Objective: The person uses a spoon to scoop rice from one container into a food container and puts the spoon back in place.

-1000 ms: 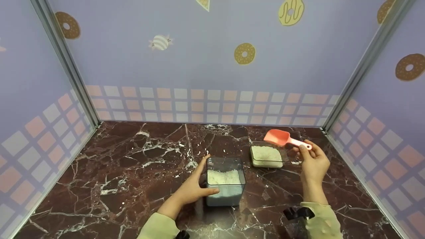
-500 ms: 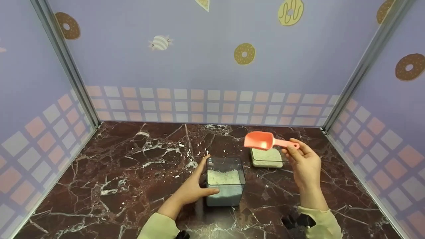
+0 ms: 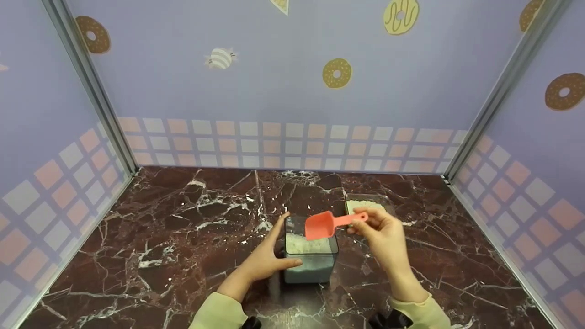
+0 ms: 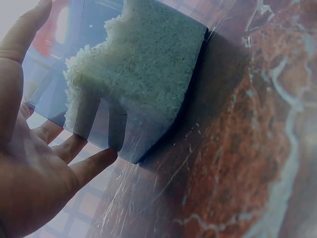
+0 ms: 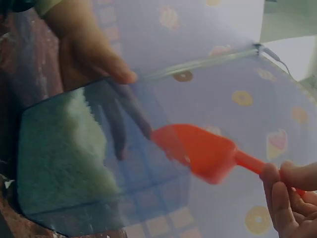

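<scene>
Rice fills the lower part of a tall, clear, bluish square container (image 3: pixel 311 269) standing on the dark marbled tabletop. My left hand (image 3: pixel 263 260) grips it from the left, thumb at the front wall and fingers around the far side; in the left wrist view fingertips (image 4: pixel 111 154) touch the wall. My right hand (image 3: pixel 386 235) pinches the handle end of an orange-red plastic scoop (image 3: pixel 320 225) between thumb and fingers. The scoop's bowl hangs over the container's open top, facing left. Behind the right hand, a low clear dish of rice (image 3: pixel 365 204) is partly hidden.
White grains lie scattered on the marbled tabletop (image 3: pixel 192 256), mostly left of and behind the tall container. A patterned back wall (image 3: pixel 274 100) and two side panels enclose the table.
My right hand has carried the scoop left and toward me, from above the low dish to over the tall container. The left hand and tall container have stayed put.
</scene>
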Tool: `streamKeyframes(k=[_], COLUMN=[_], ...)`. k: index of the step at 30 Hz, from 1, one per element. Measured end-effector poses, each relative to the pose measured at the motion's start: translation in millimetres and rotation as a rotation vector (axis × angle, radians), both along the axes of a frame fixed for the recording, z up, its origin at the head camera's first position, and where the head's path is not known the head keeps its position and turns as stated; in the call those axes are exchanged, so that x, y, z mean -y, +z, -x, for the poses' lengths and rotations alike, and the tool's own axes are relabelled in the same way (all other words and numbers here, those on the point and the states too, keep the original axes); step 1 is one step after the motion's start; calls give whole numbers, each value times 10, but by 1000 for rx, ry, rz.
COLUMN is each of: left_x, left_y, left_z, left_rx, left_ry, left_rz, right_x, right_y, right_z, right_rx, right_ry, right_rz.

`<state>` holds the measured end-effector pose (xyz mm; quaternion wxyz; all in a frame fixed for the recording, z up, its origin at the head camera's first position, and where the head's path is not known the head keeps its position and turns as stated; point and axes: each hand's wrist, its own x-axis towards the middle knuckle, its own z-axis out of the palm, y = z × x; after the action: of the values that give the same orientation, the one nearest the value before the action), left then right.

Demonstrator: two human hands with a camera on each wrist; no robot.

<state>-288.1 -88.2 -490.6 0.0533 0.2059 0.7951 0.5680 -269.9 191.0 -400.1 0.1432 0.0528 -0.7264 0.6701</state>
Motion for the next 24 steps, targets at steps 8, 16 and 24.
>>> streamKeyframes(k=[8,16,24], left_x=[-10,-5,10], left_y=[5,-2,-11], left_z=[5,11,12], left_rx=[3,13,-16], left_ry=[-12,-22,-7], left_rz=[13,-17,11], right_x=[228,385,500], right_y=[-150,-318,-405], right_z=[-50,-15,-15], right_rx=[-89,-198,-330], right_ry=[-12,-40,33], right_rz=[-272,-364,-340])
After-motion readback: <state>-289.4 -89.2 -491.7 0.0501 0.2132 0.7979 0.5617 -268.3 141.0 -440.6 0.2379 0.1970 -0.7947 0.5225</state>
